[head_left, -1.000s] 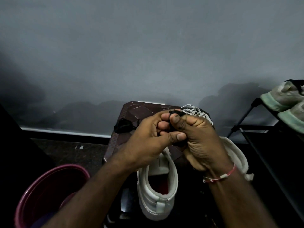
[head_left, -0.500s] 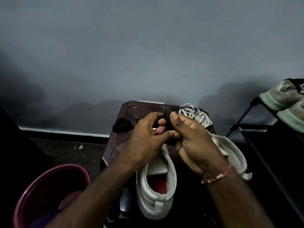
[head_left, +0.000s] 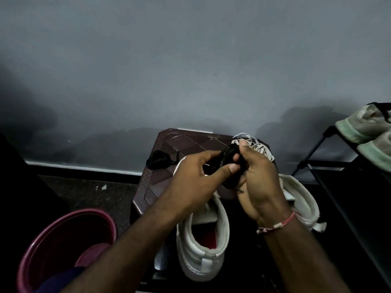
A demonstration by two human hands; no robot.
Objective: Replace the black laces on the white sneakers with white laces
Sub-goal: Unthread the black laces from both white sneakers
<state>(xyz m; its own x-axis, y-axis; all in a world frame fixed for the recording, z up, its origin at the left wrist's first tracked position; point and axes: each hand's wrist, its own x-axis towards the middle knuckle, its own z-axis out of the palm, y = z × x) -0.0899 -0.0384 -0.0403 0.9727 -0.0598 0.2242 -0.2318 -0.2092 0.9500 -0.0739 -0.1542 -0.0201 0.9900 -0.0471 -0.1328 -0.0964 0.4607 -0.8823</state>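
Two white high-top sneakers stand on a dark brown stool (head_left: 169,185): one (head_left: 203,248) in the middle with a red insole, the other (head_left: 302,199) to the right, partly behind my wrist. Above them my left hand (head_left: 196,180) and my right hand (head_left: 260,178) both grip a bundled black lace (head_left: 230,161). A second black lace (head_left: 157,159) lies bunched at the stool's far left. White laces (head_left: 256,146) lie coiled at the stool's far right, just behind my right hand.
A maroon bucket (head_left: 63,246) stands on the floor at the lower left. A black shoe rack (head_left: 338,176) on the right carries a pair of worn greenish shoes (head_left: 368,132). A grey wall rises behind the stool.
My hands have moved slightly apart, and the black lace bundle between them shows more. The view has dropped a little.
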